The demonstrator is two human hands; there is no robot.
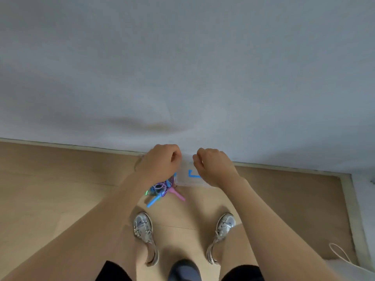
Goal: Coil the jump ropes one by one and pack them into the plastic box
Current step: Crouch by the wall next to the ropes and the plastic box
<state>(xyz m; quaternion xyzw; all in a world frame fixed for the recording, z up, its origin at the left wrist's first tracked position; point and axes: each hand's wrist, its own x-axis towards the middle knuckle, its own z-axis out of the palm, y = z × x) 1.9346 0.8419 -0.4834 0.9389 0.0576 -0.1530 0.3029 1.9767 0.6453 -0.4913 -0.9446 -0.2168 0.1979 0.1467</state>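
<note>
A tangle of jump ropes (160, 188) with blue, pink and green handles lies on the wooden floor just ahead of my feet. To its right, against the wall, stands a clear plastic box (185, 178), with a blue tape corner showing through it. My left hand (160, 162) hovers over the rope pile with its fingers curled into a fist, and I see nothing in it. My right hand (213, 166) hovers over the right side of the box, fingers also curled, with nothing visible in its grip.
A pale grey wall (182, 67) fills the upper half, meeting the floor at a skirting line. My two silver sneakers (145, 230) stand apart below the ropes. A white cord (341, 254) lies at the lower right by a raised floor edge.
</note>
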